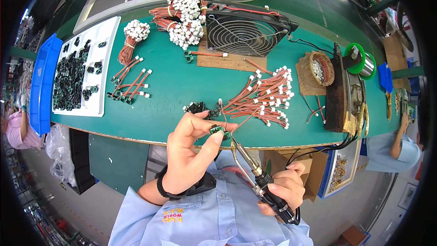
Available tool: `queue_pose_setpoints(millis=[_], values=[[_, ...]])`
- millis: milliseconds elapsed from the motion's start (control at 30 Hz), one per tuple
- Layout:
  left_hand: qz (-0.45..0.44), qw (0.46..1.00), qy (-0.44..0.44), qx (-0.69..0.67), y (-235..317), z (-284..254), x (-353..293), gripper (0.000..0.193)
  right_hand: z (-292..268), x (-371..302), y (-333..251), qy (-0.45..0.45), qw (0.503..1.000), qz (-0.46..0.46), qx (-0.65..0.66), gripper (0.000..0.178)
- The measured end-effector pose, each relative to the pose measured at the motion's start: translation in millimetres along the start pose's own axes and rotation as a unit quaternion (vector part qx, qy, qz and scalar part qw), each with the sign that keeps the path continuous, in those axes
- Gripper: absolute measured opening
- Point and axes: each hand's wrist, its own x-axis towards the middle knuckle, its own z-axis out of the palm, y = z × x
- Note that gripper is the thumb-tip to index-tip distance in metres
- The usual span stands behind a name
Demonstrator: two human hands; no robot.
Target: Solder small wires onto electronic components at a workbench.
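Note:
Between thumb and fingers, my left hand (190,149) pinches a small green circuit board (216,129) just above the bench's near edge. A thin wire lead with a white connector (220,101) rises beside the board, and a red wire (244,123) runs up from it. My right hand (286,190) is wrapped round the black handle of a soldering iron (269,191) with a metal feed tube along it. The iron's tip points up at the board and appears to touch or nearly touch it. Behind my left fingers lie more dark boards (195,107), partly hidden.
A fan of red-and-white leads (268,95) covers the green bench (182,82). Farther back stand a black fan (243,32) and bundled leads (184,18). Left are a white tray (95,102) of boards and a blue bin (43,86); right, a solder spool (368,65).

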Motion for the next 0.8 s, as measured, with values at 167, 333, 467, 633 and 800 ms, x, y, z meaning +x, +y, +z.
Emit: queue_pose_setpoints(millis=[167,333,467,633,800], values=[[-0.011,1.0,-0.003,-0.005,2.3,1.4,-0.4,0.013,-0.2,-1.5,-0.4,0.004,1.0,0.0,-0.002,0.038],[-0.008,1.0,0.002,-0.014,1.3,1.5,-0.1,0.012,-2.6,0.9,-1.1,0.003,1.0,-0.005,0.0,0.038],[-0.021,1.0,-0.015,-0.009,3.8,-4.4,1.9,0.011,-8.2,-0.1,3.0,0.054,0.998,0.008,-0.013,0.041],[-0.163,0.953,0.02,-0.253,18.9,0.9,3.4,0.015,9.1,4.4,39.5,0.355,0.925,0.132,-0.022,0.035],[-0.164,0.953,-0.021,-0.254,24.4,-5.4,1.1,0.017,-1.1,34.7,81.4,0.255,0.927,0.233,-0.148,0.038]])
